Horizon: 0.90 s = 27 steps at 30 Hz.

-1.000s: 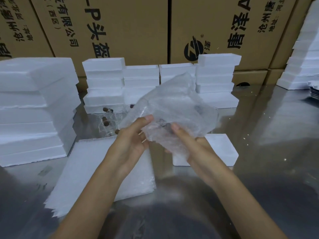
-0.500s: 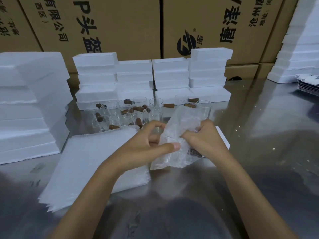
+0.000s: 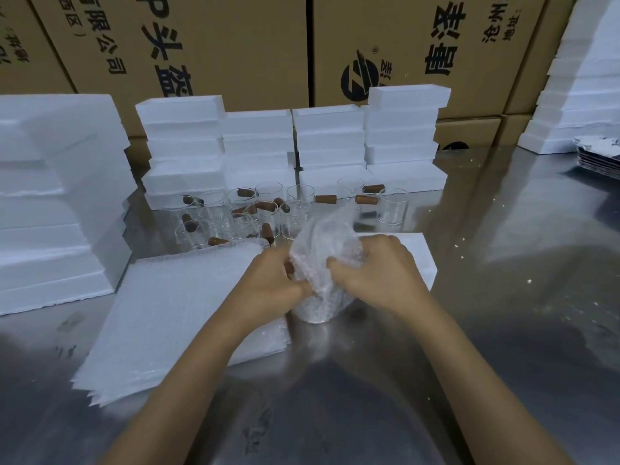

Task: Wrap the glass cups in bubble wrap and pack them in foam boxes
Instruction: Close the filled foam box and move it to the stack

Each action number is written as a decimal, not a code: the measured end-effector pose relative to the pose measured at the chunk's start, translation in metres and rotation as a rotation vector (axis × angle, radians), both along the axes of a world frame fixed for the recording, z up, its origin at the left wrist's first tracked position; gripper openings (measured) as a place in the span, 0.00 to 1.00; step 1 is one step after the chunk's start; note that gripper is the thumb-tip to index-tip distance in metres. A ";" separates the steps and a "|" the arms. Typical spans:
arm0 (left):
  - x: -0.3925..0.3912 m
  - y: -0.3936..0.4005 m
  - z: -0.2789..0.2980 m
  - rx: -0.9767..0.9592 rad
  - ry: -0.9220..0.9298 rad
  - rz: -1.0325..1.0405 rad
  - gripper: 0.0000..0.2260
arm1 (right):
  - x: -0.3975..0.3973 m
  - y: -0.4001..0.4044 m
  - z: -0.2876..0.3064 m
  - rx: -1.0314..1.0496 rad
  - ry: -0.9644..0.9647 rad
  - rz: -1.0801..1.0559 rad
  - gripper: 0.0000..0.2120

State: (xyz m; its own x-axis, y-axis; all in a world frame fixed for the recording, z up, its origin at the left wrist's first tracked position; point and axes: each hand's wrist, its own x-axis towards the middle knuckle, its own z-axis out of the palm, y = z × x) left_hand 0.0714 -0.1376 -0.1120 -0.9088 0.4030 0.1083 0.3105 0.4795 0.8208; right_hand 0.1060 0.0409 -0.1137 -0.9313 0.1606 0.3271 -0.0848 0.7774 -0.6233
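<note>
Cup bundled at frame centre, wrap closing

Hands have come down since a second ago, when we held the bubble wrap [image 3: 322, 263] up and spread wide; now it is gathered tight round one cup. Our left hand [image 3: 271, 283] and right hand [image 3: 379, 273] both curl their fingers into it, pinching the folds. We judge the wrapping nearly finished; boxing comes next, likely in the foam box [image 3: 419, 260] right of centre. Unwrapped glass cups [image 3: 265, 213] wait above centre

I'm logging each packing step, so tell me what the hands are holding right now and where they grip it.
Both hands grip one bubble wrap bundle: left hand at its left side, right hand at its right, fingers bunching the wrap.
</note>
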 end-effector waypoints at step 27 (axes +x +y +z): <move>0.009 -0.005 0.007 -0.386 0.515 -0.139 0.12 | 0.003 -0.021 -0.013 -0.196 0.198 0.161 0.14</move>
State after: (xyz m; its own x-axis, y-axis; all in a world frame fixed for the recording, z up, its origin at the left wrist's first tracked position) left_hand 0.0799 -0.1421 -0.1046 -0.7160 0.6101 0.3394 0.6980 0.6368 0.3275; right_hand 0.1087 0.0198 -0.1270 -0.8713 0.0943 0.4815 -0.3313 0.6108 -0.7191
